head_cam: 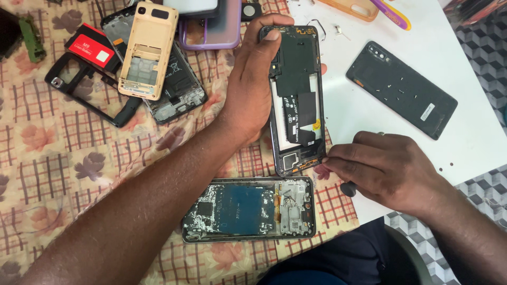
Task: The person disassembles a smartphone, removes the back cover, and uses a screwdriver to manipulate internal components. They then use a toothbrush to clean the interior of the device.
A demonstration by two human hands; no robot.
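My left hand (257,84) grips an opened black phone body (297,100) from its left side, holding it upright over the table with its inner boards and cables showing. My right hand (381,168) is closed around a dark tool handle (348,188), its fingertips pressed at the phone's lower right corner. Below both hands lies a second opened phone (249,209) with a blue-green panel and bare circuit parts, flat on the floral cloth (47,158).
A black phone back cover (401,89) lies on the white tabletop (470,142) to the right. At upper left are a tan phone frame (148,50), a black frame (84,89), a red battery (95,48), phone cases (211,26) and small loose screws.
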